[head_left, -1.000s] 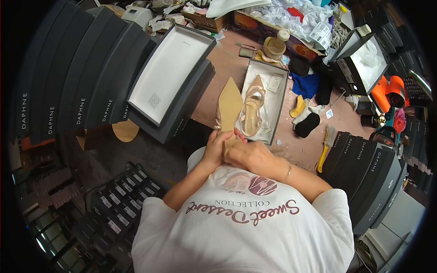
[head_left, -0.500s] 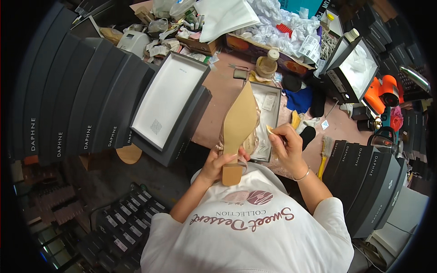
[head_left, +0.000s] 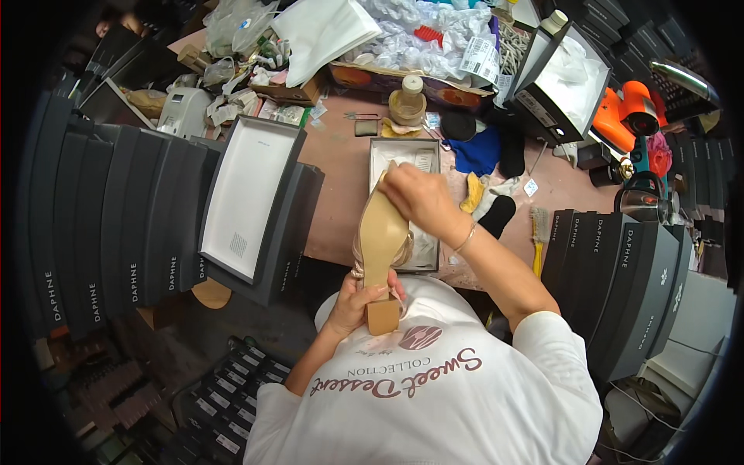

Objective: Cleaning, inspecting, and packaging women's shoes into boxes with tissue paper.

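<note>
My left hand (head_left: 350, 307) is wrapped around the shank of a heeled sandal (head_left: 381, 229), just ahead of its block heel. The tan sole faces up, with the toe pointing away from me; shiny straps show along its sides. At the toe end my right hand (head_left: 422, 200) is pressed on the sole with its fingers closed. A small yellowish piece is pinched in it, mostly hidden by the fingers. Beneath and beyond the sandal an open grey shoebox (head_left: 404, 142) with a white inside lies on the table.
An upturned box lid (head_left: 252, 186) rests on dark shoeboxes (head_left: 116, 209) at left. More shoeboxes (head_left: 601, 271) stand at right, beside a yellow-handled brush (head_left: 537, 252). Farther back are a glue bottle (head_left: 408, 105), a blue cloth (head_left: 474, 153) and a carton of crumpled plastic (head_left: 387, 43).
My right hand has moved left from beside the sandal onto its toe end. The sandal has dropped slightly toward me, and the whole view has shifted.
</note>
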